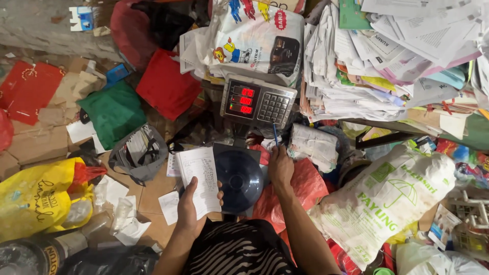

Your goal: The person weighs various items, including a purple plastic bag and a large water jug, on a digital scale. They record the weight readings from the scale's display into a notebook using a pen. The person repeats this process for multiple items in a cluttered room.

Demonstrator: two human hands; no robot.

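Note:
My left hand [188, 211] holds a small open notebook [199, 179] with handwritten lines, thumb on the right-hand page. My right hand [280, 167] grips a blue pen [275, 134], its tip pointing up toward the keypad of a grey digital weighing scale [259, 103] with red lit digits. Between the two hands lies a dark round dish [238, 179] on the scale's platform. Below, my striped black-and-white clothing [237, 252] fills the lower middle.
A tall heap of loose papers [392, 56] lies at the upper right. A printed white sack [384, 201] rests at the right, a yellow plastic bag [35, 196] at the left. Red [165, 84] and green [113, 113] cloth bags, cardboard and scraps cover the floor.

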